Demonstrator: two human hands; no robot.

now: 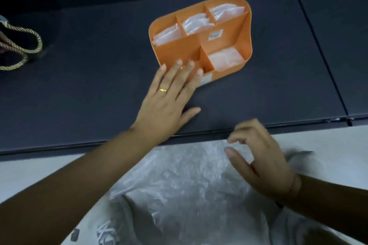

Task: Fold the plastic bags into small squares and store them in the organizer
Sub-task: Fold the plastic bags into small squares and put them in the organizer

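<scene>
Hands: we are pressing the left hand, fingers straight, on the organizer; the right hand is pinching the bag, likely limp and slippery, by its far edge, just below the desk.

The left hand lay flat across the organizer's near-left corner, fingers covering that compartment. Folded bags filled the three back compartments and the near-right one. The mat lay open left of the organizer as far as the rope handles, and right of it too. At the front edge the right hand pinched a loose bag.
</scene>
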